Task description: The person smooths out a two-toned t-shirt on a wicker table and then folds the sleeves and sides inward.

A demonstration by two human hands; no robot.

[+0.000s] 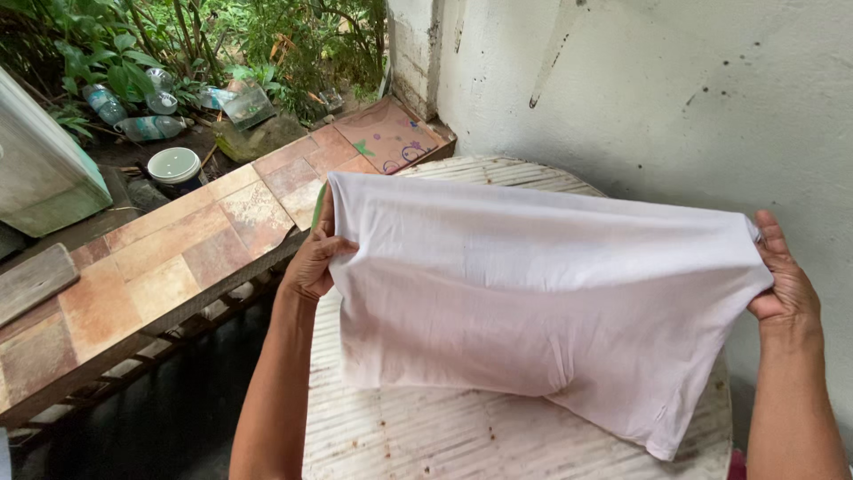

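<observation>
Both hands are holding a thin white cotton cloth [533,293] stretched out in the air just above a round white slatted table [418,436]. The left hand [313,260] is pinching the cloth's upper left edge with the fingers curled over the fabric, and the right hand [786,286] is gripping the opposite end with the thumb in front and the fingers running up behind it. So neither hand is open, both are closing on fabric.

The cloth is sagging in the middle and one lower corner is hanging down toward the tabletop on the right side, and I can't tell if it's touching or just above it.

What I'd be worrying about: that tabletop is looking speckled with rusty brown spots, so if the dangling corner is dragging across it, the white fabric is probably picking up marks. The grips are also only on the edges, so a slip on either side is likely dropping that end onto the table or off its edge toward the dark ground on the left. The stained whitewashed wall [657,98] is sitting right behind the cloth too, so swinging it back could be brushing it against that. The tiled reddish-brown ledge [178,258] is well off to the left, not really a factor.
</observation>
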